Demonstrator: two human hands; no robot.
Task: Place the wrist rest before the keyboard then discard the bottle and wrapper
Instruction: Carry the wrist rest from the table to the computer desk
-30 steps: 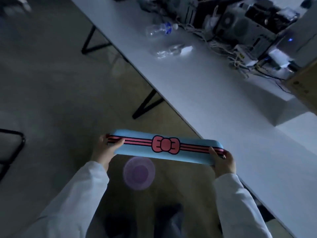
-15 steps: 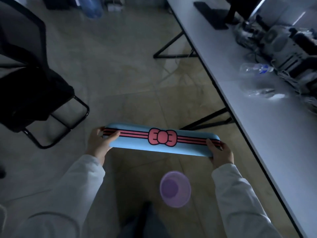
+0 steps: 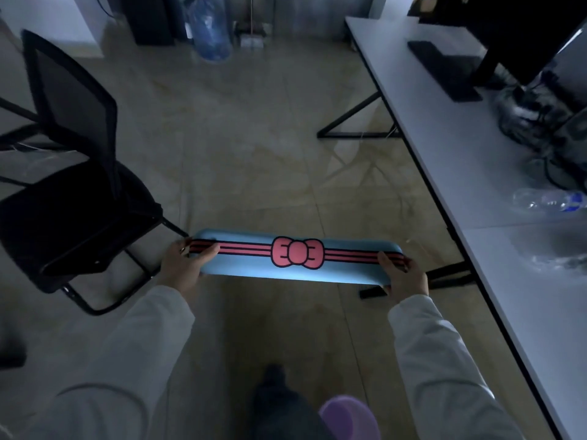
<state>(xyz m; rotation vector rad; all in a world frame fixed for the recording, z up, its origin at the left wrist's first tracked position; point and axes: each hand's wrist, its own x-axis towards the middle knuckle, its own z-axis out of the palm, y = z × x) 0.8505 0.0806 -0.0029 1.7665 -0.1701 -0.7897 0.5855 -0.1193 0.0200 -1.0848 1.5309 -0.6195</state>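
Note:
I hold a long blue wrist rest (image 3: 254, 265) with pink stripes and a pink bow level over the floor, left of the table. My left hand (image 3: 182, 265) grips its left end and my right hand (image 3: 403, 276) grips its right end. A black keyboard (image 3: 443, 69) lies on the far part of the white table (image 3: 476, 198), in front of a dark monitor. A clear plastic bottle (image 3: 548, 201) with a blue label lies on its side at the right edge of view. A crumpled clear wrapper (image 3: 562, 258) lies just nearer on the table, blurred.
A black mesh chair (image 3: 73, 173) stands on the floor to my left. A large water jug (image 3: 209, 27) stands at the far wall. Tangled cables (image 3: 527, 119) lie behind the keyboard. Black table legs (image 3: 355, 122) reach onto the tiled floor. A purple round object (image 3: 349, 417) lies near my feet.
The view has swung left and along the table: the keyboard and monitor have come into sight and the bottle and wrapper have shifted to the right edge. Both hands keep hold of the wrist rest.

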